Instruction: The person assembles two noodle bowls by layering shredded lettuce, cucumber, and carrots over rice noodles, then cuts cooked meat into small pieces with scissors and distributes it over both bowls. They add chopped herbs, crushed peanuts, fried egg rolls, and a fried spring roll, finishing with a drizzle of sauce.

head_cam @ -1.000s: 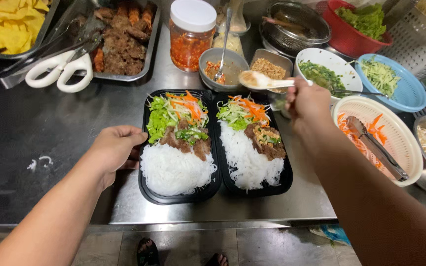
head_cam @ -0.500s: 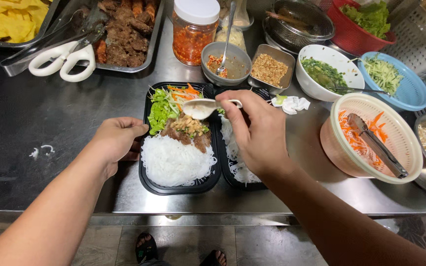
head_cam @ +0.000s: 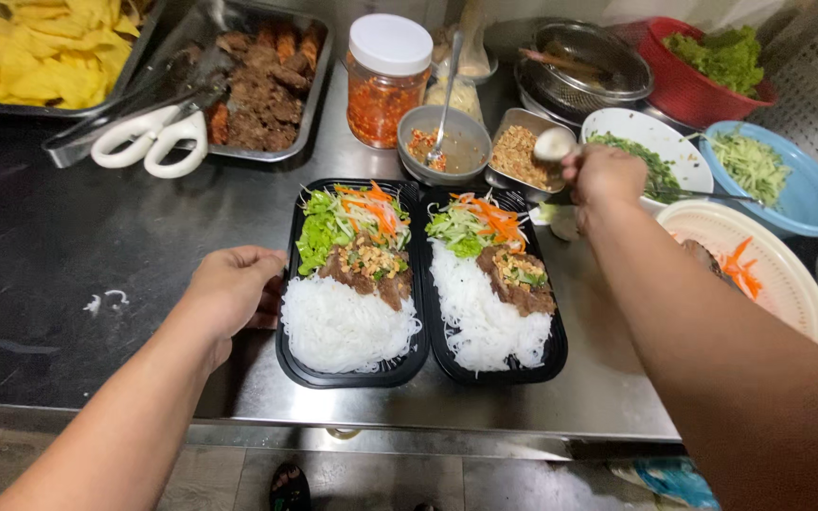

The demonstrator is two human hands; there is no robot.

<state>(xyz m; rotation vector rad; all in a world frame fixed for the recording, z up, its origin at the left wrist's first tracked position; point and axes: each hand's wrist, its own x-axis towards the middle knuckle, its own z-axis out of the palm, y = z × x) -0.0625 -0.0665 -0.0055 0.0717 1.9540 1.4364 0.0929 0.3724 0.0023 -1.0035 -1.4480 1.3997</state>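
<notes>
Head view: left hand (head_cam: pixel 234 289) rests loosely curled, holding nothing, against the left tray (head_cam: pixel 352 274) of noodles, meat and greens. Right hand (head_cam: pixel 603 175) pinches a spoon (head_cam: pixel 555 144) over the metal tin (head_cam: pixel 523 151) of crushed peanuts, just beyond the right tray (head_cam: pixel 492 274) on the steel counter (head_cam: pixel 144 237).

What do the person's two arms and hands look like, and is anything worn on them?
Both arms are bare as far as the picture shows: no sleeves, no gloves. The left hand and the right hand show no ring, watch or bracelet. The fingers look short and rounded. No markings are visible on either forearm.
</notes>
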